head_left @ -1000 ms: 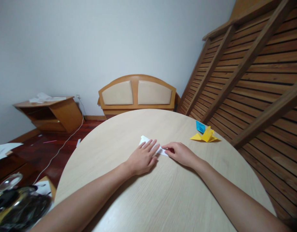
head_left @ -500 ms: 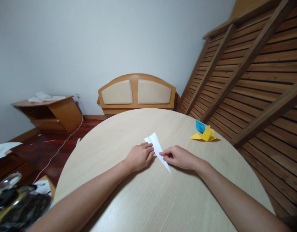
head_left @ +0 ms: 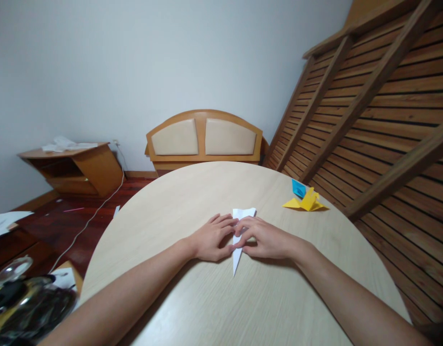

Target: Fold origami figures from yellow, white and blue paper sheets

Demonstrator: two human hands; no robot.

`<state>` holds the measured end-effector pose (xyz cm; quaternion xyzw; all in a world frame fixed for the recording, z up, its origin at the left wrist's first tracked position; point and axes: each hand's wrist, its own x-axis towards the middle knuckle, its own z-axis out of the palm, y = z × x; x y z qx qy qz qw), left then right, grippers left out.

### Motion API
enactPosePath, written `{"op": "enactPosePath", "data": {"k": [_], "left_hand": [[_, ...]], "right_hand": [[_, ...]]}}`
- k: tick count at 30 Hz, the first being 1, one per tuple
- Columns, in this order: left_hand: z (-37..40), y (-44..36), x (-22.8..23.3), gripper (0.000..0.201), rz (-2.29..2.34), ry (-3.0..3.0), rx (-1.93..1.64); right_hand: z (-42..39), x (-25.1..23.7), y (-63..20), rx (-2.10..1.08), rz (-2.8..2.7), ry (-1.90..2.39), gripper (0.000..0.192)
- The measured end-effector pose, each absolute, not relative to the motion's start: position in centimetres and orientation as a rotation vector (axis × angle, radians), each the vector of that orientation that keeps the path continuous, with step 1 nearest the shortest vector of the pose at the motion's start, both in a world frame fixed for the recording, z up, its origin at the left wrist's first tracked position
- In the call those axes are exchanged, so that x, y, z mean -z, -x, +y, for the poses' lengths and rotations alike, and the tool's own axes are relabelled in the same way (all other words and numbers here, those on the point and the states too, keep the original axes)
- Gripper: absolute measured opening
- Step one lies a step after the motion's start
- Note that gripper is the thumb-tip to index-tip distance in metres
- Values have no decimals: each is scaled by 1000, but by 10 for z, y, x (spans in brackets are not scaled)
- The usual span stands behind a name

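Note:
A long, narrow piece of folded white paper (head_left: 237, 263) lies on the table, its pointed end toward me and its wider end (head_left: 244, 211) away. My left hand (head_left: 215, 239) rests flat at the paper's left edge, fingers spread, with fingertips and thumb touching it. From the right, my right hand (head_left: 266, 238) has curled fingers on the middle of the strip and its thumb low at the right edge. The fingers of both hands hide the paper's middle part.
On the round wooden table (head_left: 192, 192), a yellow origami bird (head_left: 308, 201) and a blue folded paper piece (head_left: 298, 188) sit near the right edge. A slatted wooden frame (head_left: 380, 125) leans beside the table. Dark bagged items (head_left: 37, 307) lie at lower left.
The paper has turned, its point swinging left and its wide end right, so it now points almost straight at me. My left fingers have spread; my right hand has moved onto the paper's middle.

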<state>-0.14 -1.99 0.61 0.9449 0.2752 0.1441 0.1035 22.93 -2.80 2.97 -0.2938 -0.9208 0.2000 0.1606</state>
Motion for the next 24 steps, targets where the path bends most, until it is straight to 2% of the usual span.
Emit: {"op": "enactPosePath", "data": {"k": [5,10,24], "left_hand": [[-19,-1,-9,34,778,-2805,-560],[-19,-4,-11,17,783,-2797,-564],[-16,-3,-9,19,976,-2820,-572]], "right_hand": [[-23,-28,-232,-634,-2610,922,17],[-19,-25,-236,-466,-2548,1128,18],[-18,-30,-246,-535,-2493,1191,19]]}}
